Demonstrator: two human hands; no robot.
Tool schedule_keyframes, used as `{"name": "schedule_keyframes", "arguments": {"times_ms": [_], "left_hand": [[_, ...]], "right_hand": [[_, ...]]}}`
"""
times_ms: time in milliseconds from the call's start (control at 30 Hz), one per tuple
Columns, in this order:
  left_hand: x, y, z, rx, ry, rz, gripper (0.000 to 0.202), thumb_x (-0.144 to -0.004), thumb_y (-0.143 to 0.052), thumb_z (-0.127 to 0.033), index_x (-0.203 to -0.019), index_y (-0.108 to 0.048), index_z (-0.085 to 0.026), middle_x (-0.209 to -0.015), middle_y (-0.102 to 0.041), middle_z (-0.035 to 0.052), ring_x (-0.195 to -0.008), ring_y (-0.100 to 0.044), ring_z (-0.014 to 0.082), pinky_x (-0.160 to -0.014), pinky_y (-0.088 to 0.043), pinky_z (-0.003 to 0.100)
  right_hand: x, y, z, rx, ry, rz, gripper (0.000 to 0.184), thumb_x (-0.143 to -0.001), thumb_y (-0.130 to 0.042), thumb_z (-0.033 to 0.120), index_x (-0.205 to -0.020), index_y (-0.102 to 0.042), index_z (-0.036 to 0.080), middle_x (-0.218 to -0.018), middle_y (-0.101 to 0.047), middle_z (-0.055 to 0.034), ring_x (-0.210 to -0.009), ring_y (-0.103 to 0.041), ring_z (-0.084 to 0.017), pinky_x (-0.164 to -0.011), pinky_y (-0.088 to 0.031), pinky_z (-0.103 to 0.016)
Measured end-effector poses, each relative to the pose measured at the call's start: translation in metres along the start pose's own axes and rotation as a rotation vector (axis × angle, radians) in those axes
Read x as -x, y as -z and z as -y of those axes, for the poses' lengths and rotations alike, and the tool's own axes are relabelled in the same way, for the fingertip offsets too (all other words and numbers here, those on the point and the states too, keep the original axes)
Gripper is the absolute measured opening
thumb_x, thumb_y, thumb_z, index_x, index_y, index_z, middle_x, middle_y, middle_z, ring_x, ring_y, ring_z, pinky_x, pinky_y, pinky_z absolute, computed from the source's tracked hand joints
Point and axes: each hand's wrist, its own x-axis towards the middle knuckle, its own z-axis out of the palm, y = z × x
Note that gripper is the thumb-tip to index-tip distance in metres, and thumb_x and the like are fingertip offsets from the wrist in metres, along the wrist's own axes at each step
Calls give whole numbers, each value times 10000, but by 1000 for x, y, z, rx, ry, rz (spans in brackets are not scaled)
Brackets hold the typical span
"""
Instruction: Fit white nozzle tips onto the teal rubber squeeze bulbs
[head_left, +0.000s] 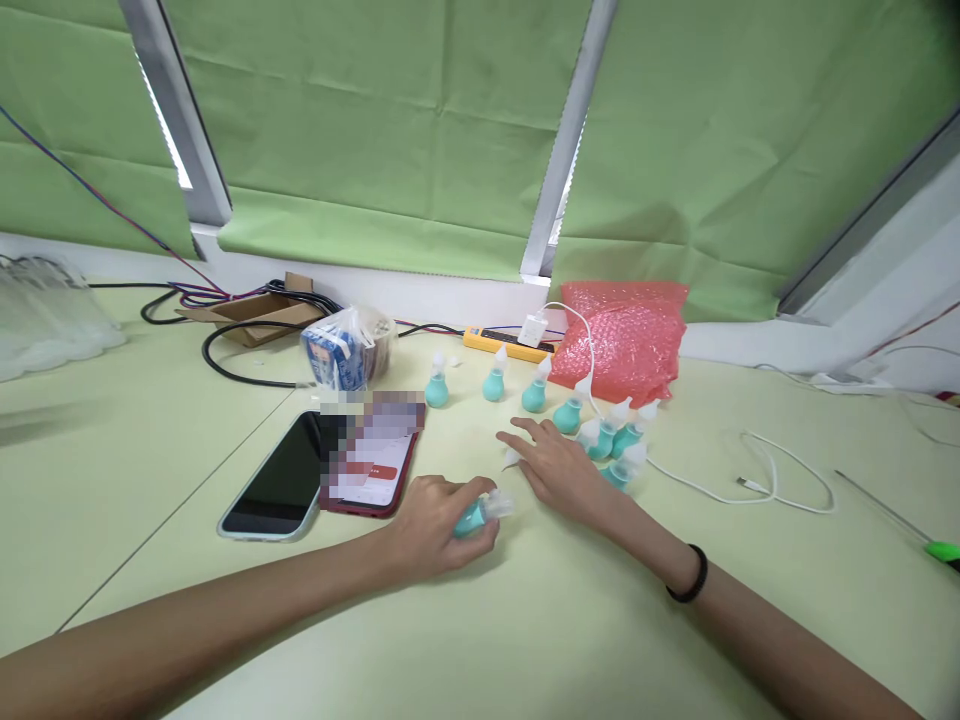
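Note:
Near the middle of the table, my left hand [439,525] is closed around a teal bulb nasal aspirator [470,520], whose clear collar points to the right. My right hand [553,462] reaches in from the right, low over the tabletop, its fingers stretched out and apart. Beside its thumb lies a small translucent nozzle tip [511,459]; whether they touch I cannot tell. Several more aspirators form a curved row behind and to the right of that hand, including an upright one [493,383] with a pointed tip. The leftmost aspirator [436,388] also stands upright.
Two phones, one dark-screened [277,480] and one red-cased with a lit screen [375,470], lie left of my hands. Behind are a wrapped blue packet [337,355], a yellow power strip [480,342] and a red bubble-wrap bag [622,340]. A white cable [705,492] and screwdriver [885,505] lie right.

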Motion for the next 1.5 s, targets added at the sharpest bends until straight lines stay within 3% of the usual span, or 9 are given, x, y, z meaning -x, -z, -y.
{"name": "schedule_keyframes", "arguments": {"times_ms": [67,233,300,433,533,767,1033,1300,1500], "left_hand": [[1,-1,1,3,-22,-28,218,-714,-457,-278,-858,-548,-142,-484,-552,-10,-399,-475,119,-455,-343,229],[1,-1,2,33,19,-55,152,-711,-449,-255,-717,-557,-148,-449,-489,-21,-386,-422,103,-435,-299,216],[0,2,2,86,93,-39,150,-726,-445,-255,-678,-544,-153,-428,-416,-44,-386,-391,91,-427,-277,204],[-4,10,1,267,224,41,212,-783,-411,-293,-655,-508,-155,-473,-363,-62,-416,-345,69,-434,-279,180],[-6,14,0,338,255,71,266,-807,-394,-338,-649,-498,-150,-497,-363,-61,-440,-342,67,-450,-288,178],[-4,11,0,301,197,55,262,-810,-406,-334,-653,-504,-149,-483,-337,-59,-438,-324,70,-450,-266,191],[-3,6,3,177,184,44,286,-809,-401,-354,-653,-532,-154,-458,-400,-48,-420,-370,78,-448,-266,199],[0,0,2,4,15,19,264,-812,-397,-332,-685,-535,-145,-479,-522,-12,-413,-442,106,-491,-288,240],[0,0,3,-45,55,-7,303,-830,-363,-349,-696,-541,-143,-454,-524,-4,-403,-442,124,-490,-302,254]], "right_hand": [[0,-4,-2,92,66,57,374,-738,-396,19,-1052,-499,192,-1153,-465,-112,-929,-442,-245,-633,-369,-305],[-1,-5,1,35,116,96,210,-756,-408,28,-807,-571,150,-802,-597,-95,-816,-496,-226,-672,-359,-349],[-1,3,1,-182,74,33,140,-773,-449,105,-830,-567,155,-800,-606,-78,-779,-519,-207,-672,-378,-347],[0,29,2,-922,-32,44,109,-766,-520,259,-830,-543,175,-822,-626,-43,-677,-567,-139,-656,-459,-302],[0,42,3,-1193,-107,42,131,-724,-576,295,-751,-536,174,-821,-644,-52,-739,-606,-163,-711,-484,-325],[2,35,3,-1240,-218,110,163,-658,-640,311,-646,-560,170,-680,-652,-34,-753,-631,-207,-604,-485,-288],[1,27,4,-1241,-273,104,253,-645,-640,365,-577,-505,162,-641,-640,-26,-550,-572,-129,-433,-373,-213],[1,21,-7,-1362,-207,314,244,-604,-682,290,-558,-501,132,-537,-607,4,-401,-441,-48,-368,-225,-163],[1,15,2,-1454,-304,218,270,-584,-695,282,-545,-468,140,-608,-649,-32,-549,-597,-125,-482,-395,-200]]}}
